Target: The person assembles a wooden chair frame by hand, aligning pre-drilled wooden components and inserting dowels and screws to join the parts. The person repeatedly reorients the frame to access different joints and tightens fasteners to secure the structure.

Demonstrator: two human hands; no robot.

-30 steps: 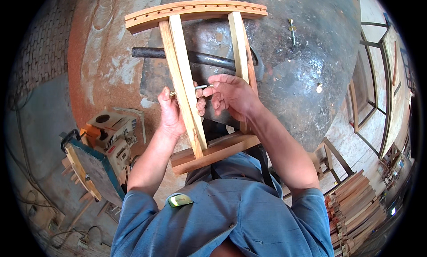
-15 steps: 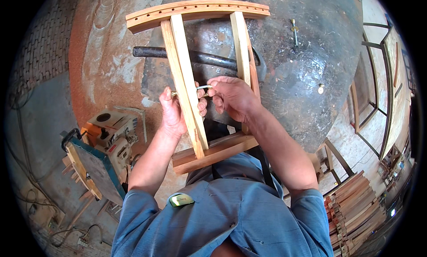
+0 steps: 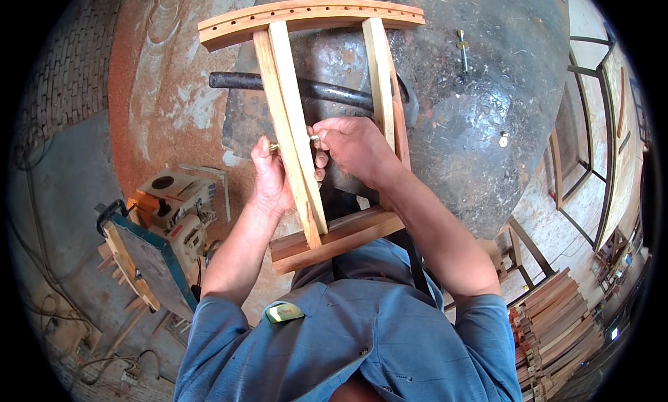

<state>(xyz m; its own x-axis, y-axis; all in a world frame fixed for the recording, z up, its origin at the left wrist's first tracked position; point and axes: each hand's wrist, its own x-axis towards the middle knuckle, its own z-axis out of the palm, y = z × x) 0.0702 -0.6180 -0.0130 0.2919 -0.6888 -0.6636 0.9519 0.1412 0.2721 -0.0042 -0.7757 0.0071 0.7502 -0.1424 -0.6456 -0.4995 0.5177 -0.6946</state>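
Observation:
A wooden frame (image 3: 298, 158) lies between my arms, with a curved, hole-drilled top rail (image 3: 313, 14), paired side bars and a thick bottom rail (image 3: 348, 236). My left hand (image 3: 270, 183) wraps the left pair of bars from below, its thumb against the brass-coloured end of a bolt (image 3: 273, 147) that sticks out there. On the bars' inner side, my right hand (image 3: 358, 148) pinches the bolt's other end, a small metal part showing at the fingertips. Whether a nut sits on it is hidden by the fingers. Some left fingertips show behind the bars.
A hammer with a black handle (image 3: 229, 80) lies under the frame on the dark metal tabletop (image 3: 459, 137). Another bolt (image 3: 463, 50) and a small brass-coloured piece (image 3: 503, 140) lie to the right. A machine (image 3: 174, 207) stands at left; wood strips (image 3: 560, 329) are stacked lower right.
My right hand has moved slightly left, its fingertips closer to the bars. Less of the bolt's silver shaft shows. My left hand keeps its place.

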